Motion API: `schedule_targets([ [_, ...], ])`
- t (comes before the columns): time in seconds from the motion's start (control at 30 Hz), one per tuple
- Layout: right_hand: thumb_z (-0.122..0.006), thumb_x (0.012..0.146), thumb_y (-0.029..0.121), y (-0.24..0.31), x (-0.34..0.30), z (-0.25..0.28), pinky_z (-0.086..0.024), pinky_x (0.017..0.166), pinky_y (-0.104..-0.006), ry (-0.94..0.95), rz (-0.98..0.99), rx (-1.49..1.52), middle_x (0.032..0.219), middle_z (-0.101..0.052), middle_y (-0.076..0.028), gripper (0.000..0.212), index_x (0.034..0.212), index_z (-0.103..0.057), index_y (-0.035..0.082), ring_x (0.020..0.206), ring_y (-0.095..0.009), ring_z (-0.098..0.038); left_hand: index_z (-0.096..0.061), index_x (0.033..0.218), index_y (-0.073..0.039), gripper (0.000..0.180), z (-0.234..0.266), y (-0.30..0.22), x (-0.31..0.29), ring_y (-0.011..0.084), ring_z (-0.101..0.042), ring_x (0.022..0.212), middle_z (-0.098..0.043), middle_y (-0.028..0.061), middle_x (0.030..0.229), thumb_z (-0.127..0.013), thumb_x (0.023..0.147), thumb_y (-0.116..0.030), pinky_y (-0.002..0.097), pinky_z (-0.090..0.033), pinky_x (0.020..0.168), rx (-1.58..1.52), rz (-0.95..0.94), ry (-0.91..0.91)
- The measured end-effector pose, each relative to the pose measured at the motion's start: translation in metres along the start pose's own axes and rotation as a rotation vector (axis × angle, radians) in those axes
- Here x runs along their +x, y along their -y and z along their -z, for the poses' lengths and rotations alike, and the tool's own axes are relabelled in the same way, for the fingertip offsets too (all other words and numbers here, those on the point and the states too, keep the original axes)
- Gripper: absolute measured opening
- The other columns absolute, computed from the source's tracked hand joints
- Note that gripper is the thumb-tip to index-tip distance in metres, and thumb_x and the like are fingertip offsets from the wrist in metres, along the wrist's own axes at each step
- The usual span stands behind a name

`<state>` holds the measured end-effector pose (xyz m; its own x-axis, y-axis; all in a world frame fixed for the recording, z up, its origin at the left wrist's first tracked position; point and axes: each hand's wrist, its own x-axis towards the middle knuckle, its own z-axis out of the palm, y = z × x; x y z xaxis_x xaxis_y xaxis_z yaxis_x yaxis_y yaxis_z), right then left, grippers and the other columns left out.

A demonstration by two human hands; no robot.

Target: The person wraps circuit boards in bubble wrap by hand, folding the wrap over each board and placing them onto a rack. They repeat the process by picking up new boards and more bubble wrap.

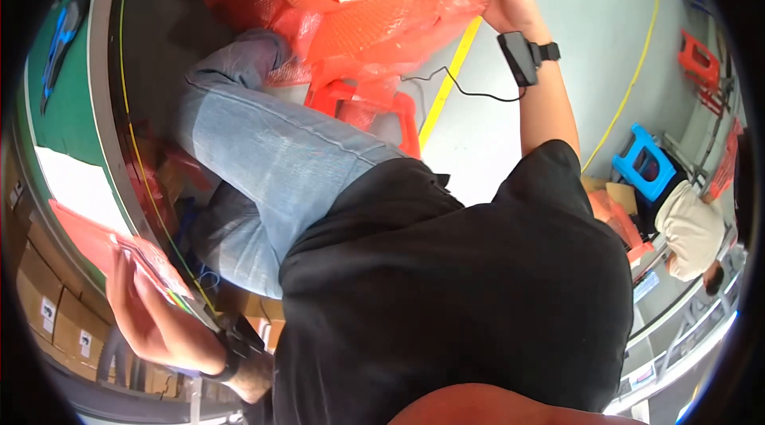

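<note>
My right hand [510, 6] is raised at the top of the view, its fingers pinching the edge of a large heap of red bubble-wrap plastic [358, 18]. The heap spreads over a red stool [406, 118] and past my knee. At the lower left, my left hand [143, 305] is at the table edge with its fingers closed on a flat red bubble-wrap bag [88, 238]. What is inside that bag cannot be made out. A black strap device sits on each wrist, and a dark cable hangs from the right one.
The green-topped table [68, 118] along the left carries a white sheet [80, 186] and a blue-and-black utility knife [62, 50]. Cardboard boxes [68, 329] stand beyond it. To the right are a blue stool [645, 163], another red stool [699, 62] and a person in a light shirt [689, 226].
</note>
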<state>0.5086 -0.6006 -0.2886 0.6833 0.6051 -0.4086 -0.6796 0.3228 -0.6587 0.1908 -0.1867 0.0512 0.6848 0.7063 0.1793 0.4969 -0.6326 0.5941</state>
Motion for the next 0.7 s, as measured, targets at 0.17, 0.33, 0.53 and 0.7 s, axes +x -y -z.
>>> schedule_targets([
  [0.17, -0.052, 0.080, 0.001, 0.104, -0.043, -0.116, -0.047, 0.106, -0.0413, 0.263, 0.037, 0.023, 0.123, -0.068, -0.015, 0.054, 0.133, -0.054, -0.007, 0.118, -0.026, -0.063, -0.067, 0.120, 0.006, 0.035, -0.073, -0.045, 0.015, 0.0283, -0.063, 0.119, -0.066, 0.0208, 0.126, -0.073, 0.087, -0.004, 0.0359, -0.047, 0.103, -0.230, -0.155, 0.557],
  [0.33, -0.065, 0.079, 0.003, 0.162, -0.043, -0.207, -0.053, 0.094, -0.0380, 0.612, 0.098, -0.141, 0.117, -0.070, -0.018, 0.045, 0.123, -0.057, -0.005, 0.107, -0.028, -0.068, -0.064, 0.126, -0.001, 0.060, -0.167, -0.072, 0.007, 0.0377, -0.065, 0.113, -0.068, 0.0219, 0.118, -0.086, 0.074, -0.021, 0.0420, -0.050, 0.101, -0.252, -0.650, 0.419],
  [0.53, -0.072, 0.079, 0.002, 0.211, -0.042, -0.270, -0.053, 0.096, -0.0340, 0.799, 0.086, -0.152, 0.118, -0.070, -0.017, 0.048, 0.124, -0.059, -0.009, 0.104, -0.024, -0.070, -0.067, 0.123, -0.010, 0.047, -0.191, -0.076, 0.030, 0.0378, -0.068, 0.098, -0.071, 0.0193, 0.102, -0.073, 0.076, -0.012, 0.0419, -0.056, 0.087, -0.108, -0.533, 0.421],
  [0.7, -0.072, 0.085, 0.006, 0.258, -0.085, -0.293, -0.054, 0.091, -0.0305, 0.413, 0.186, -0.933, 0.117, -0.070, -0.014, 0.045, 0.126, -0.057, -0.007, 0.102, -0.016, -0.069, -0.071, 0.115, -0.011, 0.041, -0.148, -0.052, 0.083, 0.0326, -0.069, 0.088, -0.072, 0.0113, 0.093, -0.069, 0.074, -0.007, 0.0402, -0.056, 0.075, 0.004, -0.722, -0.030],
])
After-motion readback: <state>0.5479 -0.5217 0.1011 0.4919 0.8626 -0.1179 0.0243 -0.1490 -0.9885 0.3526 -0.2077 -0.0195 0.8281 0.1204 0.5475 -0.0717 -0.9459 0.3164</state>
